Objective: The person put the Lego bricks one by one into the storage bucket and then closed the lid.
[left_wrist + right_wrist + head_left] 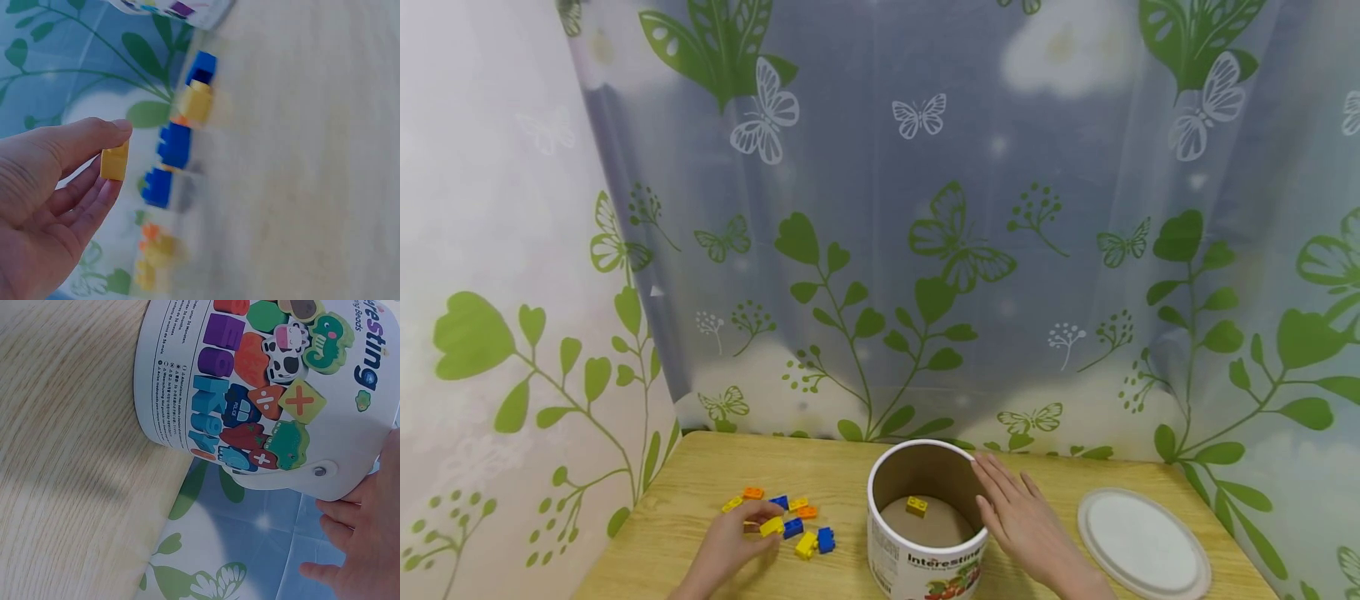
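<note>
Left hand [737, 537]: pinches yellow brick [771, 527], lower left of head view
Right hand [1026, 529]: touches tub [891, 558], fingers straight, lower right

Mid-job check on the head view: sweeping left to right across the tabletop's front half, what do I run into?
Left hand → pinched yellow brick → frontmost loose yellow brick → rightmost loose blue brick → white tub → right hand → round white lid.
</note>
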Motion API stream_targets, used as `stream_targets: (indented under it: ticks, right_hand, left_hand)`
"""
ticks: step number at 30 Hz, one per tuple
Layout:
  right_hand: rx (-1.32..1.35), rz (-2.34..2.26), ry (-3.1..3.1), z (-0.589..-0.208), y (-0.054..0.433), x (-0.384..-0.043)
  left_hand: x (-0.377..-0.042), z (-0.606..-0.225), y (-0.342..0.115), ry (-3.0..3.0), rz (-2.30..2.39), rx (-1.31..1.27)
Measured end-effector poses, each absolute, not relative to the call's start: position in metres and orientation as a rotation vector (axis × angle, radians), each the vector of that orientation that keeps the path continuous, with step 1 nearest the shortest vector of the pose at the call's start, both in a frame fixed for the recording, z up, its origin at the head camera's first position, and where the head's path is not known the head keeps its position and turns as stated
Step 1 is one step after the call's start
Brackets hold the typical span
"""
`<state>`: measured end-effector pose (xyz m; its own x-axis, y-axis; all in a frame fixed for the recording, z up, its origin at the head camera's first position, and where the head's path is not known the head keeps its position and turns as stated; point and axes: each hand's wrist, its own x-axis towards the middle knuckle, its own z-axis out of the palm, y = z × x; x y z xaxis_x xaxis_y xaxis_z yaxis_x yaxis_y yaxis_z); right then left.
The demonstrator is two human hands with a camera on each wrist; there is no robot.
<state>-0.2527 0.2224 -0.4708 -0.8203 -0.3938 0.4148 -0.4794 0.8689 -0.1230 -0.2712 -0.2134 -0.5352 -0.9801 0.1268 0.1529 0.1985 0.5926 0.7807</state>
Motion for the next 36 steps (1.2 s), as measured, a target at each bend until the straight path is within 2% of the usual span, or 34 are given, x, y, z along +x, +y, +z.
stream_targets:
  ticks: [8, 15, 36]
  right_hand:
    - [0.641, 0.324, -2.679, -0.472, 0.223, -0.254]
    - [0.635, 0.315, -2.658, -0.472, 0.223, -0.254]
    - [0.633, 0.311, -2.635, -0.474, 0.223, -0.253]
  left_hand:
    - [-0.278, -0.507, -0.193, -2.663, -1.36, -0.412]
    - [-0.288, -0.487, -0.169, -2.597, -1.398, -0.43]
    - [-0.311, -0.446, -0.105, -2.495, -1.376, -0.745]
